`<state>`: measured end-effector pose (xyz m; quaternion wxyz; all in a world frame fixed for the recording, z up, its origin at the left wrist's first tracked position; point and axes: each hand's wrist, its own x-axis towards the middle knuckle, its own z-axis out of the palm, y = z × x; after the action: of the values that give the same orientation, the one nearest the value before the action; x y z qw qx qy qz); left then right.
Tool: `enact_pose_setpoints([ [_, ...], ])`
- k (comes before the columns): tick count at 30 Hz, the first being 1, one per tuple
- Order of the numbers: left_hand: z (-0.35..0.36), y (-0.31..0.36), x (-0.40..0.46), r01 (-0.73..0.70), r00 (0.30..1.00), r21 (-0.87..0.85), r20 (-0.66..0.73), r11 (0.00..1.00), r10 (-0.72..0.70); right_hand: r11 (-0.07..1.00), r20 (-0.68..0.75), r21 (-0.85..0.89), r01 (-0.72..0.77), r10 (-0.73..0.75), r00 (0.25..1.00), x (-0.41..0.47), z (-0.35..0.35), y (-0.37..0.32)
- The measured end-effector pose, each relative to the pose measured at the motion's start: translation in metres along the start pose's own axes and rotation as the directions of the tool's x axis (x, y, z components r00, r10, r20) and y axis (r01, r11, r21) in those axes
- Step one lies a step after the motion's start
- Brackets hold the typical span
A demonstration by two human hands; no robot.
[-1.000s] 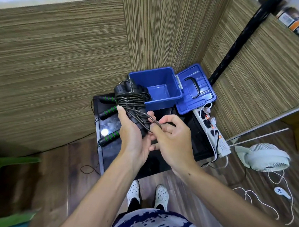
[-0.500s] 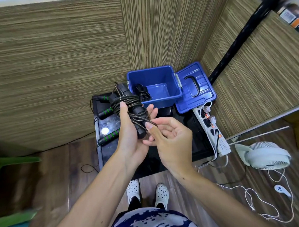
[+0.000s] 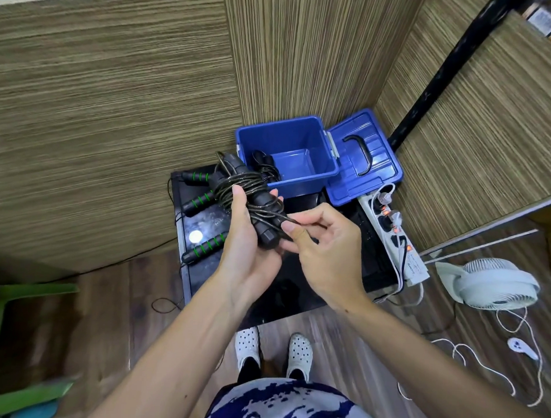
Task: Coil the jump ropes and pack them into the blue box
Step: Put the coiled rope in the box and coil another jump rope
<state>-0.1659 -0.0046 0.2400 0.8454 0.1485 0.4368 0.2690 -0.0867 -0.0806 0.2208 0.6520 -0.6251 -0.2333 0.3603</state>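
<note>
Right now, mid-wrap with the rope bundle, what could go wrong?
1. The right hand pinches only the loose cord end; if it slips, the wraps on the bundle in the left hand may loosen.
2. The green-striped handles lie just below the bundle, and slack cord could snag them.

Striped wood-grain wall panels (image 3: 120, 113) meeting in a corner, dark plank floor (image 3: 105, 312), glossy black low table (image 3: 296, 292), white power strip (image 3: 393, 239), white floor fan (image 3: 492, 284), green plastic chair (image 3: 6, 339) at left.
</note>
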Motion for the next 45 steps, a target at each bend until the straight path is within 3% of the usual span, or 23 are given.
enact_pose_setpoints([
  [10,-0.002,0.003,0.004,0.011,0.999,0.039,0.031,0.999,-0.012,0.999,0.035,0.019,0.030,-0.031,0.999,0.005,-0.005,-0.011],
  [16,-0.013,0.008,0.004,-0.029,0.997,0.170,0.069,0.985,0.017,0.995,0.063,-0.030,0.092,-0.090,0.994,0.007,-0.014,-0.014],
  [21,-0.022,0.018,0.000,0.026,0.993,0.278,0.103,0.960,-0.057,0.989,0.101,-0.074,0.128,-0.120,0.988,0.003,-0.018,-0.012],
  [30,-0.012,0.011,0.004,-0.031,0.999,-0.022,0.037,0.999,0.031,0.997,0.081,0.013,0.080,-0.080,0.993,-0.002,-0.010,-0.005],
  [37,-0.010,0.013,-0.002,0.061,0.993,-0.079,0.108,0.995,-0.053,0.981,0.095,0.191,-0.039,0.021,0.995,0.000,-0.005,-0.014],
  [45,-0.008,0.013,-0.006,0.099,0.988,-0.074,0.129,0.992,-0.089,0.962,0.185,0.239,-0.130,0.086,0.979,0.007,-0.005,-0.017],
])
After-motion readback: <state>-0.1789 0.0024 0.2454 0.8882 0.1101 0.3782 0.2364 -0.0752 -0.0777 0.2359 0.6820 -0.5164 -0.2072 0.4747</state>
